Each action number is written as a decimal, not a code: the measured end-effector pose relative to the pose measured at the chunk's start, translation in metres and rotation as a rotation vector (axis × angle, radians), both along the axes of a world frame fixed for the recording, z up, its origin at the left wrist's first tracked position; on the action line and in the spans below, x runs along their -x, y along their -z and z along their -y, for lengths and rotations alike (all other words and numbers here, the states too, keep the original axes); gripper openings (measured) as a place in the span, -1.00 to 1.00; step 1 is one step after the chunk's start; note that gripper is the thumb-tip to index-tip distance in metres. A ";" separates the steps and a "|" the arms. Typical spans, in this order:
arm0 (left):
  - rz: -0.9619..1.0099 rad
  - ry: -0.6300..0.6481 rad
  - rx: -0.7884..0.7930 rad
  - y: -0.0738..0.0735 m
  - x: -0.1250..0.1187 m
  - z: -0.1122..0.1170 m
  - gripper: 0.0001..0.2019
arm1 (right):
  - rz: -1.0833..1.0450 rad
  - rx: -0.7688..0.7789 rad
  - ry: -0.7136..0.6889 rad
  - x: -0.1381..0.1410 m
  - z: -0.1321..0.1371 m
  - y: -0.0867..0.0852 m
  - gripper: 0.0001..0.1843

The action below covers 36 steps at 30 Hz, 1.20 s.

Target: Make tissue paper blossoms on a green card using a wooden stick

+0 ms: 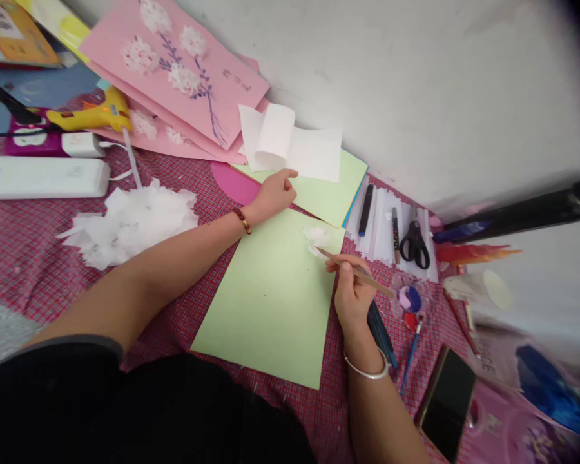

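My right hand [350, 293] is closed round a thin wooden stick [362, 274], and the stick's tip rests on a small wad of white tissue [316, 238] near the top right corner of a light green sheet [270, 303]. My left hand [275, 192] lies just beyond the sheet's top edge with its fingers curled, at the edge of another green sheet [331, 193]. Folded white paper [290, 142] lies above that hand. I cannot see anything in the left hand.
A heap of white tissue pieces [130, 222] sits to the left. Pink flower cards [183, 71], a yellow glue gun [89, 115] and a white power strip [43, 177] lie at the back left. To the right lie black scissors [414, 245], pens, paint pots [410, 303] and a phone [447, 399]. A white wall [439, 84] runs behind.
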<state>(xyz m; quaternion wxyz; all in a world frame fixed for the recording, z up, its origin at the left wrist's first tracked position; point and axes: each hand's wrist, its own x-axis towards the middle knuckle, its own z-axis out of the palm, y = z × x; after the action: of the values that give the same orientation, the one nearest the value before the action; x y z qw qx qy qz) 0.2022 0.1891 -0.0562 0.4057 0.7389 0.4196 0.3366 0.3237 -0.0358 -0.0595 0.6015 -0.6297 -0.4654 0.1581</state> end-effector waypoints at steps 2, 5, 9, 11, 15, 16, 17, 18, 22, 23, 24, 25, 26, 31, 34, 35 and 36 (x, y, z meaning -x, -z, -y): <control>0.020 0.043 -0.042 -0.005 0.000 0.005 -0.55 | 0.016 -0.016 0.011 0.001 -0.001 0.000 -0.83; 0.023 0.366 0.015 -0.024 -0.001 0.023 -0.79 | -0.027 -0.067 0.048 0.003 -0.001 -0.004 -0.83; 0.008 0.785 0.066 -0.039 -0.003 0.042 -0.68 | -0.125 -0.117 0.102 0.005 0.000 -0.009 -0.82; 0.032 0.859 0.048 -0.039 -0.003 0.044 -0.74 | -0.167 -0.111 0.106 0.006 0.000 -0.010 -0.82; 0.100 0.906 0.118 -0.036 -0.001 0.040 -0.87 | -0.200 -0.153 0.064 0.006 -0.004 -0.010 -0.83; 0.108 0.900 0.144 -0.037 0.000 0.038 -0.88 | -0.209 -0.182 0.073 0.005 -0.005 -0.010 -0.84; 0.114 0.885 0.173 -0.037 0.001 0.036 -0.89 | -0.218 -0.209 0.097 0.004 -0.005 -0.010 -0.84; 0.124 0.848 0.202 -0.037 0.002 0.032 -0.90 | -0.223 -0.228 0.130 0.003 -0.006 -0.010 -0.84; 0.174 0.431 0.217 -0.027 0.003 0.016 -0.92 | -0.106 -0.145 0.143 -0.002 -0.002 -0.010 -0.83; 0.179 0.302 0.189 -0.022 0.003 0.012 -0.91 | -0.051 -0.099 0.104 -0.002 0.000 -0.008 -0.83; 0.180 0.193 0.160 -0.018 0.003 0.008 -0.90 | 0.003 -0.057 0.061 -0.002 0.001 -0.007 -0.83; 0.178 0.118 0.137 -0.013 0.003 0.005 -0.88 | 0.052 -0.021 0.021 -0.002 0.002 -0.005 -0.82; 0.173 0.073 0.123 -0.009 0.003 0.002 -0.87 | 0.093 0.007 -0.012 -0.002 0.003 -0.003 -0.81; 0.180 0.052 0.076 0.000 0.002 -0.001 -0.78 | 0.245 0.076 -0.076 -0.001 0.001 0.004 -0.81; 0.243 0.044 0.087 -0.002 0.003 0.001 -0.69 | 0.378 0.145 -0.088 -0.001 -0.001 0.003 -0.81; 0.267 0.039 0.105 -0.003 0.004 0.001 -0.67 | 0.429 0.159 -0.095 -0.001 -0.001 0.002 -0.81; 0.290 0.034 0.125 -0.004 0.005 0.001 -0.66 | 0.479 0.164 -0.102 0.000 -0.002 0.001 -0.81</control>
<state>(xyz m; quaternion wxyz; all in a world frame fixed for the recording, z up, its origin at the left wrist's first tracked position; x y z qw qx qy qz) 0.1975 0.1879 -0.0523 0.5129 0.6628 0.3644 0.4060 0.3241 -0.0340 -0.0601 0.4122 -0.6716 -0.6115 0.0717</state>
